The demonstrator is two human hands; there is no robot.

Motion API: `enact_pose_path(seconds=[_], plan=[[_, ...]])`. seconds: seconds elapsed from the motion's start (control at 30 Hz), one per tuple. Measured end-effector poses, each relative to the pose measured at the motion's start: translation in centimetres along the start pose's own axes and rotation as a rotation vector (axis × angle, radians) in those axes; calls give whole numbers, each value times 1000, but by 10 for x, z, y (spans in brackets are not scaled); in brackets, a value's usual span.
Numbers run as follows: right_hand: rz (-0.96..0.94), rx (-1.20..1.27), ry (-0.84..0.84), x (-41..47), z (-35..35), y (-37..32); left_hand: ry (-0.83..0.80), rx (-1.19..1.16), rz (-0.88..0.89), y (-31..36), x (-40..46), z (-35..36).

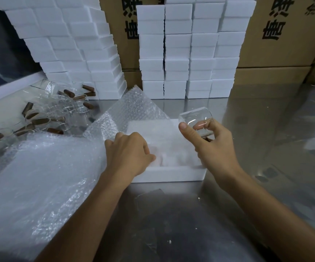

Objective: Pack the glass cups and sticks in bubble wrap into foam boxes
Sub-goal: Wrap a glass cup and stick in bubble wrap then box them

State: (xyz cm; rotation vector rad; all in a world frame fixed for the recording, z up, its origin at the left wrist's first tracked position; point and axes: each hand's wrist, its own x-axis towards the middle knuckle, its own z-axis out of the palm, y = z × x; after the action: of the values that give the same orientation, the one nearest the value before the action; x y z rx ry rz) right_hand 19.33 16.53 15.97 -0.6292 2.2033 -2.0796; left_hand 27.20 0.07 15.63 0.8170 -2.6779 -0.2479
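right hand (pixel 212 146) fingers pinching glass cup (pixel 197 120), left hand (pixel 129 150) pressing bubble wrap (pixel 139 108)

Large black Chinese characters are printed on the brown cardboard cartons stacked behind the white foam boxes. On the brown carton between the two foam stacks (pixel 128 25), the print runs sideways and is partly hidden; the character 唐 can be read, with part of a second above it that looks like 泽. The brown carton at the right (pixel 277 25) carries the same 唐 sideways, with cut-off characters above it and smaller, blurred print beside them that cannot be read.
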Motion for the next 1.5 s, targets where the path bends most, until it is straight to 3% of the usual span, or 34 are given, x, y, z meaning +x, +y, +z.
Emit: enact_pose_path(seconds=[0.23,0.43,0.63,0.8,0.93,1.2,1.37,1.5], plan=[[51,33,15,-1,0,-3,-65,-13,98,-7,2,-1],[68,179,-10,-3,-1,-4,147,-287,165,-17,-3,-8],[223,371,-167,-8,2,-12,355,-579,130,-11,-10,-18],[290,770,-376,-13,7,-25,369,-529,170,-10,-14,-20],[323,922,-549,-19,10,-29,394,-505,43,-2,-20,-21],[390,826,-768,-27,13,-35,409,-304,274,4,-29,-29],[373,811,-906,-31,12,-46,277,-331,189,5,-31,-32],[331,765,-822,-32,15,-39,321,-234,179,4,-32,-33]])
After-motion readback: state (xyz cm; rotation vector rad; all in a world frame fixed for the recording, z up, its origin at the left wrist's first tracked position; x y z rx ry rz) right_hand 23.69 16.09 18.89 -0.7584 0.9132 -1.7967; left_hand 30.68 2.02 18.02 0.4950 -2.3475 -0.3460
